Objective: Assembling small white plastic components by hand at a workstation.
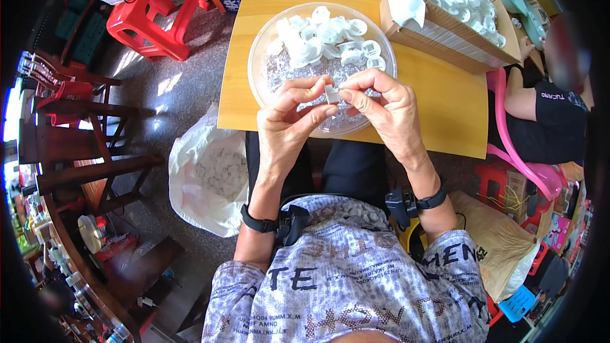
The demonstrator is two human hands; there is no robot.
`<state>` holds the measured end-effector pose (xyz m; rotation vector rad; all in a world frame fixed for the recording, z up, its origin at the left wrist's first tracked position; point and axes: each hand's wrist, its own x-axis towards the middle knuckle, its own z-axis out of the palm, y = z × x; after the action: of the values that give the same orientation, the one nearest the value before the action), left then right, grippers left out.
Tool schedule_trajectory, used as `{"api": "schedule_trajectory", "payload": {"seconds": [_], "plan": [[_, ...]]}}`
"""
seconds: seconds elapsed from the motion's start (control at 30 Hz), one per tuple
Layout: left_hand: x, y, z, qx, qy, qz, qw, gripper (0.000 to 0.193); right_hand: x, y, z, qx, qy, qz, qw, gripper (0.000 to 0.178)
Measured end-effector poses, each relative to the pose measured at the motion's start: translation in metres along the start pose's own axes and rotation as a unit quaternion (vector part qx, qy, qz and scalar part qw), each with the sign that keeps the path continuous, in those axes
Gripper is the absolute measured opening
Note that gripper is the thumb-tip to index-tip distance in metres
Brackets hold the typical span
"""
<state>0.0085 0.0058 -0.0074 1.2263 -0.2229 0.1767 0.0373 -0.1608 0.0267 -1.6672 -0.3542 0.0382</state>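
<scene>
Over the near half of a round transparent tub [253,67], both my hands meet around a small white plastic piece [332,94]. My left hand [287,113] is closed, its thumb and fingertips gripping the piece's left side. From the other side, my right hand [393,114] pinches it between thumb and forefinger. Inside the tub, white round plastic parts [318,37] are heaped toward the far side. Nearer to me lie many small transparent pieces [286,77], partly hidden under my hands. The exact shape of the held piece is too small to tell.
The tub stands on a yellow wooden table [438,105]. A cardboard box [448,41] full of white parts is at the far right. Left of my legs sits an open white sack [184,159]. A red stool [149,19] stands far left; another person [559,121] sits right, by a pink chair [505,121].
</scene>
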Motion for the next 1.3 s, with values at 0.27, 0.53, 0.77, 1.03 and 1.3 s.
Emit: {"api": "schedule_trajectory", "payload": {"seconds": [0.27, 0.53, 0.77, 1.03, 1.3], "plan": [[0.024, 0.005, -0.017, 0.324, 0.056, 0.017, 0.944, 0.038, 0.030, -0.028, -0.049, -0.156, 0.116, -0.088, 0.977, 0.008], [0.054, 0.007, -0.022, 0.483, 0.042, -0.001, 0.874, 0.027, 0.120, -0.045, -0.146, -0.386, 0.311, -0.223, 0.839, 0.018], [0.067, 0.004, -0.020, 0.456, 0.044, 0.030, 0.888, 0.026, 0.065, -0.055, -0.081, -0.266, 0.155, -0.099, 0.946, 0.018], [0.043, 0.013, -0.027, 0.361, 0.076, 0.081, 0.926, 0.024, 0.020, 0.004, -0.013, -0.352, -0.075, -0.078, 0.930, 0.015], [-0.003, 0.008, -0.025, -0.014, 0.082, -0.027, 0.996, 0.029, 0.011, 0.011, 0.003, -0.426, -0.093, -0.107, 0.894, 0.013]]}}
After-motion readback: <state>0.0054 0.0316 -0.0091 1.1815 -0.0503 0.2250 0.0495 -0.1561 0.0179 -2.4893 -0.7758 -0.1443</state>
